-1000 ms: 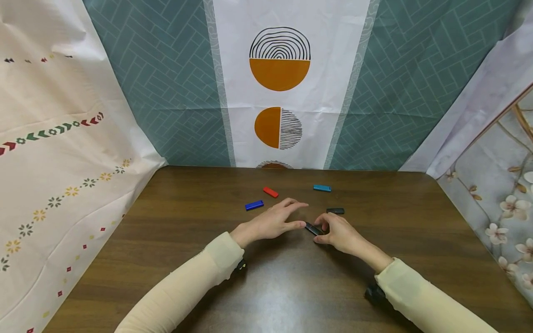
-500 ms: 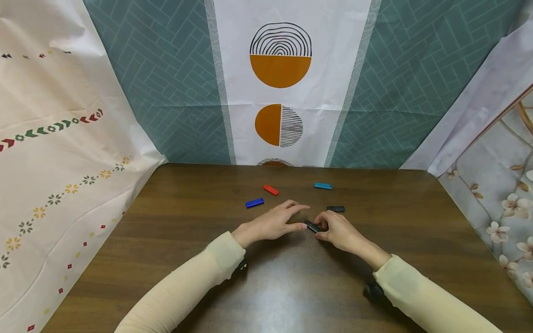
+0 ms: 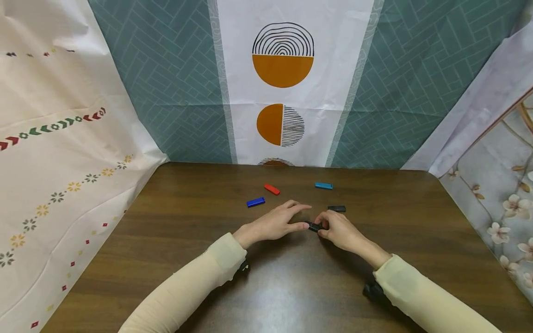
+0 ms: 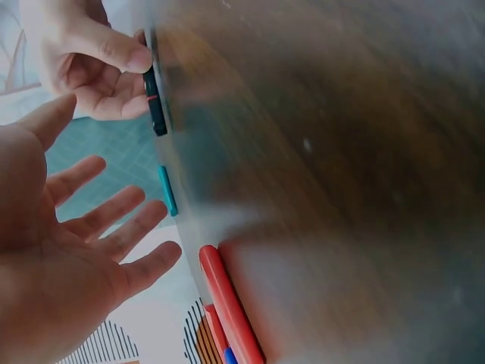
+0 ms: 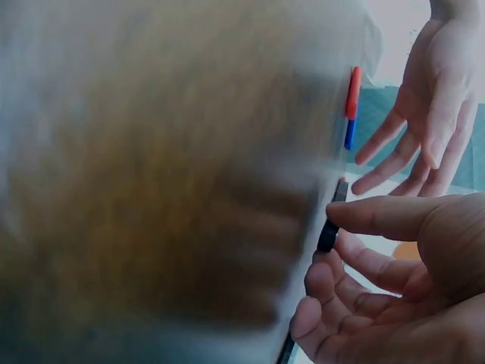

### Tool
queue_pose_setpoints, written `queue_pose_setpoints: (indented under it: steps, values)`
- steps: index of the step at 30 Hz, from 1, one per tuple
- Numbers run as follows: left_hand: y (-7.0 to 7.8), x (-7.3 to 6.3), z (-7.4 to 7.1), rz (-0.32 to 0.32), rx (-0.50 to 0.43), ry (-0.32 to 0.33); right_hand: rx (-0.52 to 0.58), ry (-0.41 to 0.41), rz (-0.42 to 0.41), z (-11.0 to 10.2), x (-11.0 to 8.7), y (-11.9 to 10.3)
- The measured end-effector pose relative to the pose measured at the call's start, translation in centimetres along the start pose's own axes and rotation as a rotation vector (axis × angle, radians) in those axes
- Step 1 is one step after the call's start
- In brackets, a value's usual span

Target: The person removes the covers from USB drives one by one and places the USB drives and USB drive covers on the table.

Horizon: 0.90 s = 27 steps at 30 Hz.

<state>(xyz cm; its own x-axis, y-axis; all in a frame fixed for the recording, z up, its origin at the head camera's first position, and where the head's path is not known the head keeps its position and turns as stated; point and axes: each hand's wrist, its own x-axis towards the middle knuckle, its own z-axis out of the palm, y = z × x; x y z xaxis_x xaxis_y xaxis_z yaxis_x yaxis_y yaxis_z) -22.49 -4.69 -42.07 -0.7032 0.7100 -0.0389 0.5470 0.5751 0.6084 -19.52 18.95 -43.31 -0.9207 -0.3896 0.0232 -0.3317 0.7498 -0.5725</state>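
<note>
Between thumb and fingers, my right hand (image 3: 341,232) pinches a small black stick (image 3: 314,226) shaped like a USB flash drive, low over the wooden table. A thin red mark shows on the stick's side (image 4: 154,98) in the left wrist view. My left hand (image 3: 270,224) is held just left of it, fingers spread and relaxed, holding nothing. In the head view its thumb tip comes right up to the stick's left end. Close to the left hand, a red stick (image 4: 231,307) lies on the table in the left wrist view; the hand hides it in the head view.
Behind the hands lie similar sticks: a blue one (image 3: 256,202), a red one (image 3: 272,189), a teal one (image 3: 323,185) and another black one (image 3: 337,208) just beyond the right fingers. Patterned cloth (image 3: 187,92) hangs along the table's (image 3: 200,185) back edge.
The right hand has turned the black stick slightly, so it lies more crosswise, and drawn it a little toward the left thumb. The left hand stays nearly still; the head view shifts slightly.
</note>
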Motion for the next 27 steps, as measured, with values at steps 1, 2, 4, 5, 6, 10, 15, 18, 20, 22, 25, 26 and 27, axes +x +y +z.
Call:
queue_pose_setpoints:
  steps: [1,2,4,5,6,10,15,18,20,22,25,26,27]
  values:
    - [0.1,-0.1,0.0,-0.003,-0.007,0.003,0.003,0.003,0.002,-0.1,0.1,0.0]
    - [0.1,-0.1,-0.1,-0.006,-0.014,0.008,0.010,0.008,0.002,-0.2,0.1,0.0]
    - [0.2,-0.2,-0.1,-0.013,-0.029,0.025,0.028,0.019,-0.004,-0.5,0.2,-0.1]
    - [0.2,-0.2,0.0,-0.018,-0.033,0.039,0.037,0.027,-0.013,-0.6,0.3,-0.1]
    - [0.2,-0.2,0.0,-0.023,-0.041,0.054,0.049,0.033,-0.024,-0.8,0.4,-0.2]
    - [0.0,-0.3,0.2,-0.029,-0.091,0.118,0.093,0.047,-0.053,-1.2,0.7,-0.6]
    - [-0.2,-0.7,-0.1,-0.031,-0.187,0.191,0.136,0.055,-0.076,-1.5,1.3,-1.2]
    - [-0.2,-1.0,-0.4,-0.040,-0.230,0.225,0.158,0.068,-0.095,-1.6,1.7,-1.6]
    - [-0.2,-1.2,-0.5,-0.048,-0.246,0.240,0.168,0.077,-0.102,-1.8,1.9,-1.8]
    - [-0.2,-1.4,-0.5,-0.052,-0.261,0.253,0.174,0.082,-0.107,-1.9,2.1,-1.9]
    - [-0.3,-1.5,-0.5,-0.063,-0.293,0.275,0.175,0.085,-0.120,-2.0,2.4,-2.1]
    - [-0.3,-1.5,-0.4,-0.066,-0.312,0.284,0.179,0.083,-0.125,-2.1,2.5,-2.2]
    - [-0.3,-1.5,-0.4,-0.067,-0.333,0.294,0.188,0.080,-0.131,-2.2,2.6,-2.2]
